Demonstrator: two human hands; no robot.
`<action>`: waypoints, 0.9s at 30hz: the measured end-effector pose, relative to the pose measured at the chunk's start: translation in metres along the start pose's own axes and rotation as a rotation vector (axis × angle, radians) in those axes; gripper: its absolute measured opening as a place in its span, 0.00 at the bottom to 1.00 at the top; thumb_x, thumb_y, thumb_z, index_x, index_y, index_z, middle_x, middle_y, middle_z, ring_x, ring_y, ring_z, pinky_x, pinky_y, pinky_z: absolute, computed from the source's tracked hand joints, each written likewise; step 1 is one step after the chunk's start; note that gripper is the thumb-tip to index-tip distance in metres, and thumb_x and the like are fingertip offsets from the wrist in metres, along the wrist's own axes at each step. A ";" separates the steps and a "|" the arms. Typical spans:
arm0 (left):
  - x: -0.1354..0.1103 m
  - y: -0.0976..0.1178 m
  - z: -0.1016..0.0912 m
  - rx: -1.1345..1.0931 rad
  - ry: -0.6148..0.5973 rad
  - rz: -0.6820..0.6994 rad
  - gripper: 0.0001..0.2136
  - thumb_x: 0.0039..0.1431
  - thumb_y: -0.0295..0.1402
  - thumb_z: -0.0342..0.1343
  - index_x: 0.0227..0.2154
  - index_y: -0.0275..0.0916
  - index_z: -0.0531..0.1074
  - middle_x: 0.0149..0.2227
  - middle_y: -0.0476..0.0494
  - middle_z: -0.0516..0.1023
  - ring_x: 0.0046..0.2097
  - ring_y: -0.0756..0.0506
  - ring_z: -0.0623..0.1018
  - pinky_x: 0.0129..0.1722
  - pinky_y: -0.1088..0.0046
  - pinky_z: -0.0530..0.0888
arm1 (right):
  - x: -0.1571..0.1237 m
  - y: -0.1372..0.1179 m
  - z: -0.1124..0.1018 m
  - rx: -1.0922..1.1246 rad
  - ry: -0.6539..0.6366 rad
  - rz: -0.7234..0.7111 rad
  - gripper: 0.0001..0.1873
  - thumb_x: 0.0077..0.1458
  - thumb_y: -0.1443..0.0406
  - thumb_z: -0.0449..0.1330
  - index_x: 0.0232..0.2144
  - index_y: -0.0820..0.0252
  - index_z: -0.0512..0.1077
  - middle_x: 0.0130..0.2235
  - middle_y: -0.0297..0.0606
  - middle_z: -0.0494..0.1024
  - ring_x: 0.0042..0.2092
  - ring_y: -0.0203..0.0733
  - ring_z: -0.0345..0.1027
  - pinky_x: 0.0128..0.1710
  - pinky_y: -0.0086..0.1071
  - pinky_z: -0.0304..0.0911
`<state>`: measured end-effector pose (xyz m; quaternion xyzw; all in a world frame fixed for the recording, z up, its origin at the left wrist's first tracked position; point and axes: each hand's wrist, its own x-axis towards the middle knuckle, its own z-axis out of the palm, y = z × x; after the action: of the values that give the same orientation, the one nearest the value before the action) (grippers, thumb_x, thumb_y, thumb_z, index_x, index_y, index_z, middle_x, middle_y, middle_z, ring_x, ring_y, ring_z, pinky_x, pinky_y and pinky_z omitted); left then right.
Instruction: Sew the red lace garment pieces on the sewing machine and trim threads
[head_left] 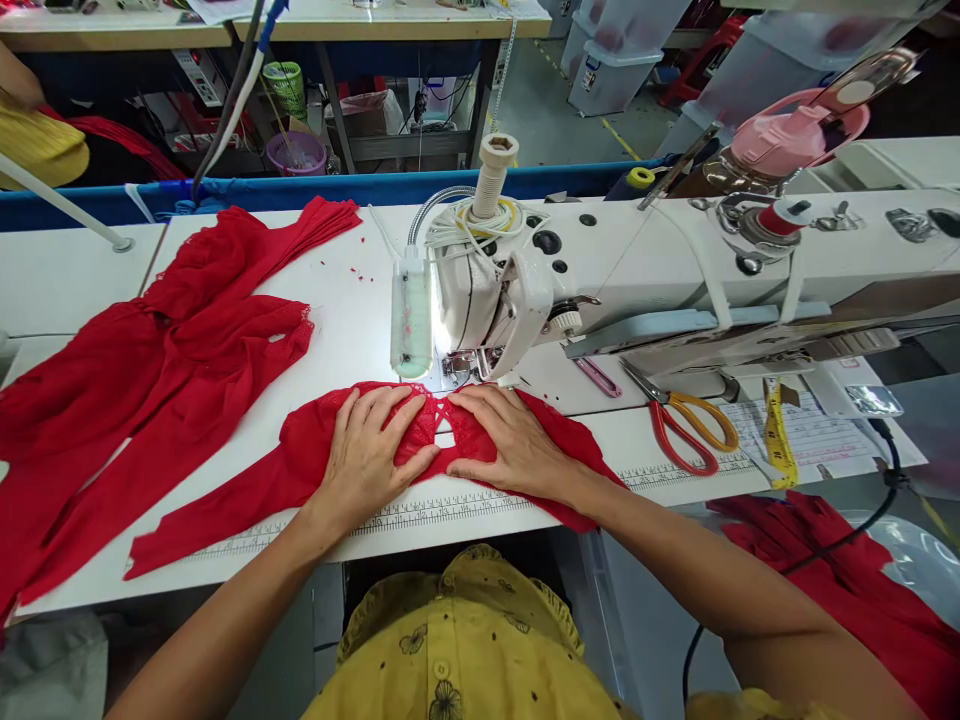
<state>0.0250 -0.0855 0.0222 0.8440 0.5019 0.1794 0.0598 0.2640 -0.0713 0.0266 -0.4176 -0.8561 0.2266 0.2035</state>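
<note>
Pressing cloth [304, 440] flat under spread left hand [371, 440] and right hand [517, 440], gripping nothing; probably to hold lace [425, 427] between them smooth, with presser foot [456, 369] just beyond.

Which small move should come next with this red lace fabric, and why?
Probably ease the red lace fabric gently toward the presser foot: its upper edge lies close by the foot, and the left hand and right hand lie spread on it.
</note>
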 end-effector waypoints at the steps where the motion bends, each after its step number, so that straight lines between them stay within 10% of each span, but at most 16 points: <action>1: 0.000 0.000 0.000 0.000 0.000 -0.001 0.25 0.64 0.45 0.55 0.61 0.41 0.65 0.60 0.37 0.71 0.60 0.36 0.69 0.65 0.48 0.58 | 0.000 0.000 0.000 -0.001 0.001 0.000 0.42 0.53 0.49 0.67 0.63 0.56 0.59 0.60 0.47 0.68 0.60 0.56 0.61 0.60 0.53 0.61; 22: 0.000 -0.001 0.000 0.009 0.005 0.005 0.24 0.65 0.45 0.54 0.60 0.40 0.66 0.60 0.36 0.71 0.59 0.36 0.69 0.64 0.48 0.59 | 0.001 0.000 -0.001 -0.008 0.049 -0.037 0.41 0.52 0.49 0.68 0.62 0.55 0.60 0.58 0.48 0.70 0.59 0.56 0.62 0.60 0.55 0.62; 27: -0.003 0.001 0.000 0.001 0.011 0.005 0.24 0.65 0.45 0.54 0.60 0.40 0.66 0.60 0.37 0.71 0.60 0.36 0.69 0.65 0.48 0.59 | -0.002 -0.002 -0.002 -0.069 0.162 -0.089 0.25 0.62 0.54 0.61 0.58 0.54 0.66 0.53 0.44 0.75 0.54 0.52 0.67 0.55 0.50 0.64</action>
<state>0.0245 -0.0882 0.0216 0.8441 0.5004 0.1841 0.0562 0.2650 -0.0736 0.0290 -0.4028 -0.8618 0.1533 0.2675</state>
